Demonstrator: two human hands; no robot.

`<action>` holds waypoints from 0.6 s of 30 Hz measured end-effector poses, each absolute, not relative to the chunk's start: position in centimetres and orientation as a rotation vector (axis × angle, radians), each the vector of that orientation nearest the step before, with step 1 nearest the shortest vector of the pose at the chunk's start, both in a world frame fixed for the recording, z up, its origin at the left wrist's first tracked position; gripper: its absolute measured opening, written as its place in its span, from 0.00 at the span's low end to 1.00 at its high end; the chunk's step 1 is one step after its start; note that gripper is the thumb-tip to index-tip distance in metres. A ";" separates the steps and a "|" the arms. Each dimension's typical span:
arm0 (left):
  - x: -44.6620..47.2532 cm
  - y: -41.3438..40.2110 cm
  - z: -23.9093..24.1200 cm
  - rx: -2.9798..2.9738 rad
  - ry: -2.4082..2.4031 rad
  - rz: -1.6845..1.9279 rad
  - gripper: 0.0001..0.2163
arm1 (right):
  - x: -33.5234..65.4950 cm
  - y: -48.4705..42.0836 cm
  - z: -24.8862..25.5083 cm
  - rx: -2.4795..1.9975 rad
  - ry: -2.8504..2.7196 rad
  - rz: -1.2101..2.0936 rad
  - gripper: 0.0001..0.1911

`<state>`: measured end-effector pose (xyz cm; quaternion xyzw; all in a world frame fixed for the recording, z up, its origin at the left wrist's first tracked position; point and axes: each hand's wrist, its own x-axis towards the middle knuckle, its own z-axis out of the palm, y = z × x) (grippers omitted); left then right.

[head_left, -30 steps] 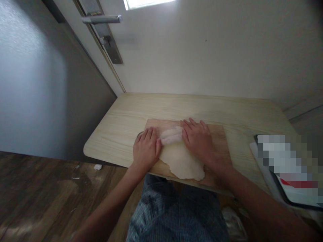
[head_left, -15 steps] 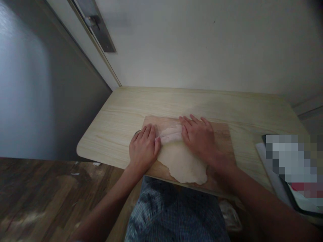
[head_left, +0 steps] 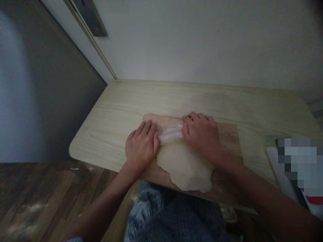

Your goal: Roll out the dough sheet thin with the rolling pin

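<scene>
Your left hand [head_left: 141, 144] and right hand [head_left: 202, 132] lie half-curled over one pale roll [head_left: 171, 135], grip unclear; lower centre, one cream, ragged-edged dough sheet [head_left: 185, 164] lies flat on one board [head_left: 229, 141]

no readable text, it seems

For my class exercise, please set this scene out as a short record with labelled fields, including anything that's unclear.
Left hand: the left hand lies over the left part of a pale bar
Right hand: the right hand lies over its right part, fingers curled
Sheet: a flat, dough-like sheet, uneven-edged, on the person's side of the bar
Support: wooden board on a light table
Unclear: the bar's ends, hidden by the hands
</scene>
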<state>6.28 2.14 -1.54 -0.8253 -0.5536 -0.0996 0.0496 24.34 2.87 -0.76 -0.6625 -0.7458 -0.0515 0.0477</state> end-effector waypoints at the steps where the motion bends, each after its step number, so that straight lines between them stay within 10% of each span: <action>1: 6.3 2.3 -1.5 -2.513 -1.692 -0.298 0.20 | 24.3 3.0 -0.7 -2.024 -2.280 -0.156 0.20; 18: 6.7 3.8 -1.3 -2.555 -1.694 -0.244 0.20 | 24.1 5.2 -0.5 -2.048 -2.266 -0.098 0.21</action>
